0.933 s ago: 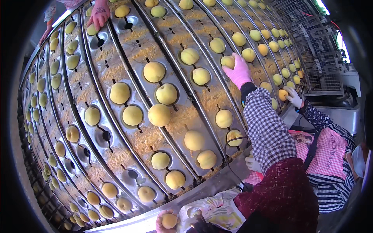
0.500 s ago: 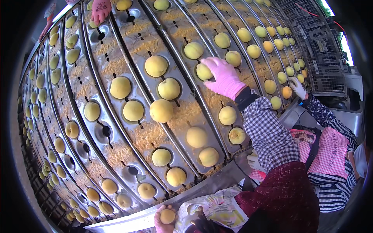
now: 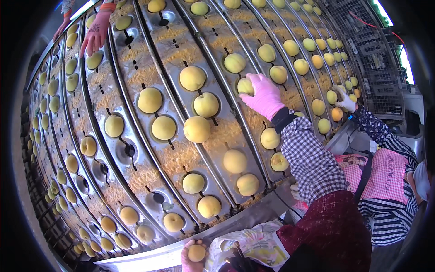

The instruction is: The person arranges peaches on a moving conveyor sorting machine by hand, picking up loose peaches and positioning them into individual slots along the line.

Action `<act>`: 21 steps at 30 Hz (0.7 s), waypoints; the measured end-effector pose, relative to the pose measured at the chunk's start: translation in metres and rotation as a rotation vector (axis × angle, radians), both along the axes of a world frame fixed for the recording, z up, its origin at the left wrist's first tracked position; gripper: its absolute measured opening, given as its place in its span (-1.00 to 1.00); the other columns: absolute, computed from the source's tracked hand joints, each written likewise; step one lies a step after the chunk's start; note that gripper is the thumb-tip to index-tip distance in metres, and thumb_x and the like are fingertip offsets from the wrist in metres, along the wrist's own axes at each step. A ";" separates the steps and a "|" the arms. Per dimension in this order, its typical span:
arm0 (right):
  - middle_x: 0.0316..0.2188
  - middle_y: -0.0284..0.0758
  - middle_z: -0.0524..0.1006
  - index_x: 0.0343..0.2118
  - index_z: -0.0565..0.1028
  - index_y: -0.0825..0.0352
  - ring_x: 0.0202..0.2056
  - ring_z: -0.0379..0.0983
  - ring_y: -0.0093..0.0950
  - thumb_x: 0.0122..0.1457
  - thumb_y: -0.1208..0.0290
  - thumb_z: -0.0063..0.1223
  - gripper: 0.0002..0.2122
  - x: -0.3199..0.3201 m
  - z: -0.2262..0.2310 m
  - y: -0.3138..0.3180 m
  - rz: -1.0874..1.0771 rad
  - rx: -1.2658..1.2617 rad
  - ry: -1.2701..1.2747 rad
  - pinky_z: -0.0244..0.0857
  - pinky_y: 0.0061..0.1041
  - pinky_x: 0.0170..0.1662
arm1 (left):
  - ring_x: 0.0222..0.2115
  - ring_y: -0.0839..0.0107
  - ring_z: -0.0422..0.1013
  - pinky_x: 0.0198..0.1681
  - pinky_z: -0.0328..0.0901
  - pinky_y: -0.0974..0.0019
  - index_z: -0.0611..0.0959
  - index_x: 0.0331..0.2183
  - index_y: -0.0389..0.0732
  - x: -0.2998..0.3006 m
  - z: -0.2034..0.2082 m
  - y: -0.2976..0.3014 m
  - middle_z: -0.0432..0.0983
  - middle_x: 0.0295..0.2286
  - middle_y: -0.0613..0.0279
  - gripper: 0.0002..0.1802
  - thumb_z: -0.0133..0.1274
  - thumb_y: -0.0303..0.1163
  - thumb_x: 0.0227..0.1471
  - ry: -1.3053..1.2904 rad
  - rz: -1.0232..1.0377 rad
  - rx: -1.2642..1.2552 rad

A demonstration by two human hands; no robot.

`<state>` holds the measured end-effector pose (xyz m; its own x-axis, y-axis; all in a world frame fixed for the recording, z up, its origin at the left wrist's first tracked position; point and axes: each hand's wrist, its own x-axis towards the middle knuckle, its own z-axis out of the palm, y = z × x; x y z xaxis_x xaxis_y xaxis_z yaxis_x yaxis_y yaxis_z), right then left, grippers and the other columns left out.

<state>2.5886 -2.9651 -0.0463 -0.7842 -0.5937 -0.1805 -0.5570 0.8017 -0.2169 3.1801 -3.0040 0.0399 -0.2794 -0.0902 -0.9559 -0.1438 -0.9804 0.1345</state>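
In the head view, with twelve o'clock at the top edge, our right hand [image 3: 265,98] is on a yellow-green fruit [image 3: 244,86] that sits on a metal slat [image 3: 225,96], just above the middle and toward one o'clock. Its fingers lie apart along the fruit's upper side with the thumb below; we cannot tell whether they are clamped or only resting there

Our left hand [image 3: 186,258], down near six o'clock, has its fingers curled around a spare fruit [image 3: 196,253], apart from the slats. At eleven o'clock from it, a bare cup [image 3: 158,198] shows its dark hole. Between seven and eight o'clock from our right hand, a loose-looking fruit [image 3: 197,129] seems to lie over a rail rather than in a cup

We judge the step in hand to be handling or settling single fruits in the slats. The next move calls for a light touch on the fruit's sides, with fingertips clear of the rails, and a steady hold on the spare one

Co-workers' hands share the slats: a pink-gloved hand [image 3: 97,32] toward ten o'clock and a white-gloved hand [image 3: 347,102] toward two o'clock
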 end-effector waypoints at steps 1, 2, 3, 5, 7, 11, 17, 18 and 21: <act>0.00 -0.18 0.45 0.08 0.41 0.27 0.06 0.37 -0.18 0.02 0.14 0.24 -0.43 -0.005 -0.002 0.005 -0.069 -0.099 -0.099 0.28 -0.27 0.11 | 0.02 0.21 0.39 0.02 0.33 0.15 0.51 0.08 -0.10 -0.003 0.002 0.000 0.48 0.01 0.16 -0.43 -0.03 0.05 0.18 -0.047 -0.111 -0.075; 0.00 -0.18 0.45 0.08 0.41 0.27 0.06 0.37 -0.18 0.02 0.14 0.24 -0.43 -0.006 -0.003 0.008 -0.065 -0.101 -0.099 0.28 -0.27 0.11 | 0.02 0.21 0.39 0.02 0.33 0.15 0.51 0.08 -0.10 -0.007 0.006 -0.002 0.48 0.01 0.16 -0.43 -0.03 0.05 0.18 -0.046 -0.107 -0.077; 0.00 -0.17 0.45 0.07 0.42 0.28 0.06 0.37 -0.18 0.02 0.13 0.24 -0.44 -0.007 -0.005 0.011 -0.032 -0.131 -0.080 0.28 -0.27 0.12 | 0.02 0.21 0.39 0.03 0.33 0.15 0.52 0.08 -0.10 -0.012 0.009 -0.004 0.48 0.01 0.16 -0.43 -0.03 0.05 0.18 -0.022 -0.005 -0.017; 0.02 -0.15 0.44 0.05 0.43 0.32 0.06 0.38 -0.17 0.04 0.12 0.23 -0.46 -0.004 -0.002 0.009 0.041 -0.112 0.011 0.27 -0.28 0.14 | 0.02 0.21 0.38 0.04 0.32 0.16 0.52 0.07 -0.10 -0.013 0.008 -0.004 0.48 0.00 0.16 -0.44 -0.03 0.05 0.18 0.002 0.099 0.042; 0.03 -0.14 0.44 0.07 0.42 0.32 0.07 0.37 -0.17 0.05 0.14 0.23 -0.45 -0.005 0.006 -0.003 -0.016 -0.124 -0.015 0.26 -0.29 0.14 | 0.03 0.21 0.37 0.07 0.30 0.15 0.52 0.07 -0.11 -0.005 0.005 -0.002 0.49 -0.02 0.16 -0.44 -0.04 0.05 0.19 0.023 0.108 0.029; 0.07 -0.16 0.42 0.16 0.36 0.25 0.13 0.31 -0.16 0.08 0.12 0.21 -0.41 -0.025 0.005 -0.023 -0.014 -0.149 0.017 0.24 -0.26 0.16 | 0.02 0.21 0.38 0.08 0.29 0.14 0.52 0.06 -0.11 -0.004 0.002 -0.001 0.49 -0.03 0.17 -0.44 -0.03 0.05 0.19 -0.011 0.062 -0.023; 0.09 -0.29 0.43 0.21 0.31 0.11 0.13 0.32 -0.27 0.07 -0.04 0.17 -0.35 -0.053 -0.008 -0.061 0.039 0.256 0.194 0.23 -0.22 0.13 | -0.01 0.23 0.41 0.00 0.35 0.16 0.55 0.03 -0.10 -0.010 0.001 0.002 0.50 -0.03 0.20 -0.46 -0.02 0.07 0.18 -0.017 0.136 0.071; 0.08 -0.28 0.43 0.20 0.32 0.11 0.12 0.33 -0.27 0.07 -0.07 0.16 -0.35 -0.052 -0.008 -0.066 0.025 0.292 0.197 0.24 -0.21 0.12 | -0.01 0.23 0.41 0.00 0.35 0.16 0.55 0.03 -0.10 -0.011 0.002 0.001 0.50 -0.03 0.20 -0.46 -0.02 0.07 0.18 -0.027 0.146 0.066; 0.07 -0.26 0.44 0.18 0.34 0.14 0.09 0.36 -0.26 0.06 -0.10 0.16 -0.34 -0.046 -0.004 -0.072 -0.023 0.352 0.146 0.25 -0.21 0.10 | -0.03 0.23 0.42 -0.01 0.36 0.14 0.56 0.01 -0.10 -0.005 -0.001 0.001 0.52 -0.06 0.20 -0.45 -0.02 0.09 0.17 -0.008 0.146 0.060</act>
<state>2.5427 -3.0374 -0.0500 -0.8291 -0.4971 -0.2559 -0.5426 0.8257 0.1541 3.1749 -3.0033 0.0385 -0.2598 -0.0716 -0.9630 -0.0003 -0.9972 0.0742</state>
